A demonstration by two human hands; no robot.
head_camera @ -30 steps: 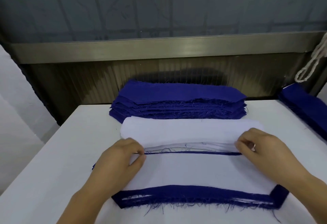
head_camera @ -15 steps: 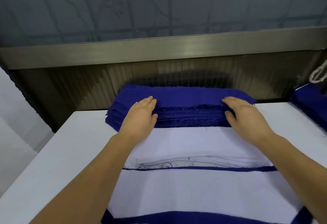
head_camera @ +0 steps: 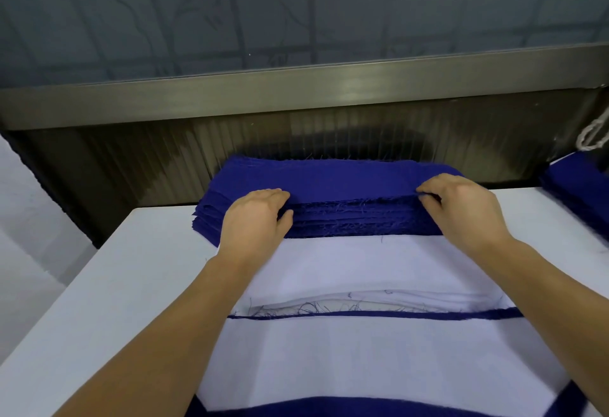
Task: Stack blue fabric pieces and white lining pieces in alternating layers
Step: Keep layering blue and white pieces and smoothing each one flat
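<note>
White cloth covers the table [head_camera: 108,291], which stands against a dark ribbed wall panel [head_camera: 131,166] topped by a brushed metal ledge [head_camera: 296,93]; above that is grey glass with faint lines behind it. No brand, label or writing can be read anywhere.

At the table's far edge, about midway along it, sits the stack of blue fabric pieces [head_camera: 329,176], its frayed near side showing many layers. The left hand [head_camera: 253,222] rests on the stack's near left part, fingers lying over the top piece and thumb against the frayed side, loosely curved; whether it actually grips a layer cannot be told. The right hand [head_camera: 461,209] is at the near right part of the stack, its fingertips curled and pinching the edge of the top blue piece, which is raised slightly there.

Just in front of the stack, touching its base, lies the pile of white lining pieces [head_camera: 362,268]. Nearer the camera is the alternating stack [head_camera: 362,360], white on top, with a thin blue strip showing along its far edge and a wider blue band along its near edge.

At the table's far right edge lies more blue fabric [head_camera: 583,192], with a white cord [head_camera: 593,133] hanging above it.
</note>
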